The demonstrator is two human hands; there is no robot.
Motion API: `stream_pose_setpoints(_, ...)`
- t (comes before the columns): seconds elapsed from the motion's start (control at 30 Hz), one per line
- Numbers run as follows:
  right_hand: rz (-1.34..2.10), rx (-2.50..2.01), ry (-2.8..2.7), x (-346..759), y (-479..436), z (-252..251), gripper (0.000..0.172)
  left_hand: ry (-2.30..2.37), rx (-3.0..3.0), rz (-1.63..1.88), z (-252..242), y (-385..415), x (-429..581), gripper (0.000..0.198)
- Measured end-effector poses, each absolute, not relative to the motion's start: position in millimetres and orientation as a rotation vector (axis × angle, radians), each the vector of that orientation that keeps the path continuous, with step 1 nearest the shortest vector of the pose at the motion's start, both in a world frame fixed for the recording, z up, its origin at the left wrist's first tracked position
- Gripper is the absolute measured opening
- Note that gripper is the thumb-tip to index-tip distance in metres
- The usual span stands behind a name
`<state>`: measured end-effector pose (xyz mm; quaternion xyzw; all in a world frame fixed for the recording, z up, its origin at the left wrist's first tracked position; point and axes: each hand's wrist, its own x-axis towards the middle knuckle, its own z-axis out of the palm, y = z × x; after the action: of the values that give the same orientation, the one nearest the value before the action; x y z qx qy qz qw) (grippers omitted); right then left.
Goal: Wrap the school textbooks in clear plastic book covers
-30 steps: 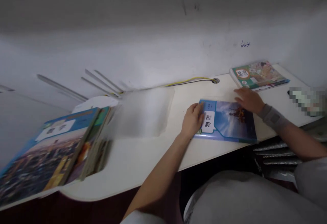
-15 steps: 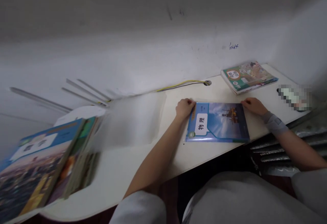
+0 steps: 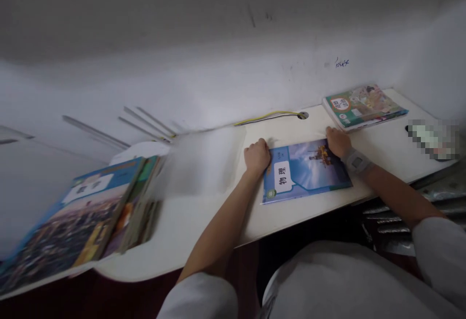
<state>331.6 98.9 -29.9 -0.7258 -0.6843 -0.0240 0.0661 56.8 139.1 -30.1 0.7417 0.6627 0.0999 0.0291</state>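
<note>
A blue textbook (image 3: 309,168) with a shiny cover and an oil rig picture lies turned on its side on the white desk. My left hand (image 3: 257,156) is closed at its upper left corner, fingers curled at the edge. At the upper right corner, my right hand (image 3: 338,142) is also closed on the book, with a grey band around that wrist. The fingertips of both hands are partly hidden. Left of my left hand lie translucent plastic sheets (image 3: 204,163), somewhat blurred.
Several books (image 3: 94,207) are stacked at the desk's left end. Books with a green cover (image 3: 364,106) lie at the back right, near a pixelated phone-like object (image 3: 429,137). A yellow cable (image 3: 269,115) enters a hole by the wall. The white desk (image 3: 182,231) ends close to my body.
The view has shifted, moving the surroundings rightward in the picture. My right hand has moved inward and slightly up along the textbook's edge, and the textbook has turned a little, its right side higher.
</note>
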Motion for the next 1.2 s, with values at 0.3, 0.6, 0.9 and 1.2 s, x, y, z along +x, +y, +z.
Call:
stream_pose_setpoints(0.3,-0.078,-2.059,-2.218,301.3,134.2,-35.2,0.028,2.232,2.205,0.191,-25.9,126.9,28.7,0.035)
stream_pose_setpoints(0.6,-0.057,-2.010,-2.228,309.7,139.8,-39.3,0.027,1.818,2.420,0.102,-8.6,74.4,104.1,0.064)
stream_pose_setpoints(0.9,-0.004,-2.026,-2.164,314.3,141.6,-35.0,0.026,1.921,2.361,0.189,-42.2,66.4,112.4,0.073)
stream_pose_setpoints(1.2,-0.093,-1.647,-2.360,249.4,97.5,-13.7,0.033,1.911,2.383,0.183,-42.9,62.3,112.1,0.066)
